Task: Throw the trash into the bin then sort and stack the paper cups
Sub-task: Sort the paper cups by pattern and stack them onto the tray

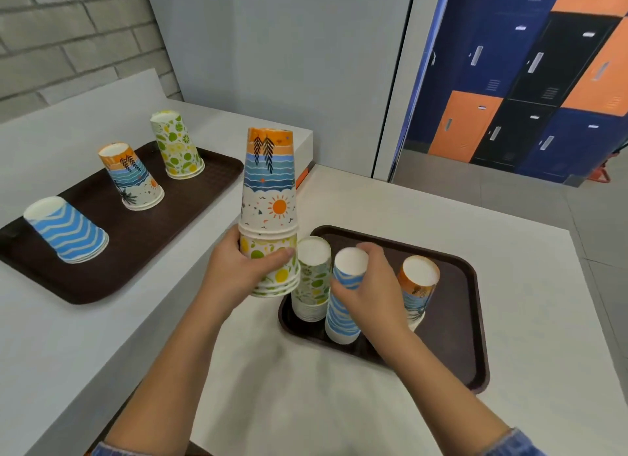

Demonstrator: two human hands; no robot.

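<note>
Seen from the head camera, the left hand (244,268) is wrapped round a tall stack of cups (268,197), all turned upside down. Its fingers and thumb curl round the lemon cups at the bottom of the stack. The beach cups with the orange sun stick up above the hand. The stack is upright in the air, just left of the near tray (462,336).

The right hand (370,285) grips the top of the blue wavy stack (341,316) on the near tray. Its fingers curl over the white top and the thumb is on the side. The hand looks a bit blurry, so I cannot tell if this stack is lifted or stands on the tray. A lime stack (312,282) stands just beside it on the left. An orange beach stack (419,279) stands on the right, partly behind the hand.

On the far tray (102,282) stand the far blue cups (68,231), the far beach cups (134,177) and the far lemon cups (176,146), well apart from both hands.
</note>
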